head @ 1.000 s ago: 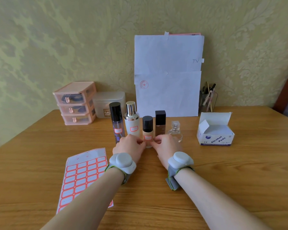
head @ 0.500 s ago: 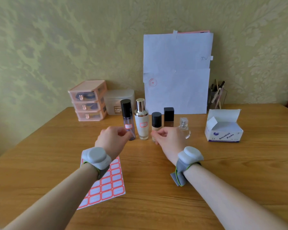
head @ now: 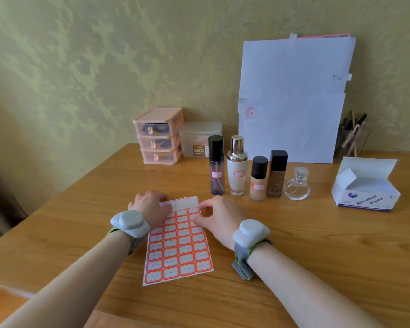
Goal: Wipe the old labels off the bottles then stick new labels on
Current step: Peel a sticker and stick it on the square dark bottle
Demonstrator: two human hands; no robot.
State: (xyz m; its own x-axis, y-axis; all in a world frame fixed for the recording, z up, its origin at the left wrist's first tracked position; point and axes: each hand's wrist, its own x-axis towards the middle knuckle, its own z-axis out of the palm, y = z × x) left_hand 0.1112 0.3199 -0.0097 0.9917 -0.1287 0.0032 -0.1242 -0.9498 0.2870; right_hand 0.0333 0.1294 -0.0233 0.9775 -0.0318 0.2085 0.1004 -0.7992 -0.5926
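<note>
label sheet (head: 178, 247) corner under left hand (head: 149, 204)

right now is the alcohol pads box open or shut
Open: the alcohol pads box has its lid flap raised, and white pads show inside.

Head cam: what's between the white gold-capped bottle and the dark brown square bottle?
A small beige bottle, black cap, red-bordered label, stands between the white bottle and the dark brown bottle; head view shows it.

On the desk (head: 305, 245) lies a label sheet (head: 178, 252). The left hand (head: 149, 205) rests on its upper left corner; the right hand (head: 219, 220) pinches its upper right edge. Behind the sheet, five bottles (head: 237, 171) stand in a row.
</note>
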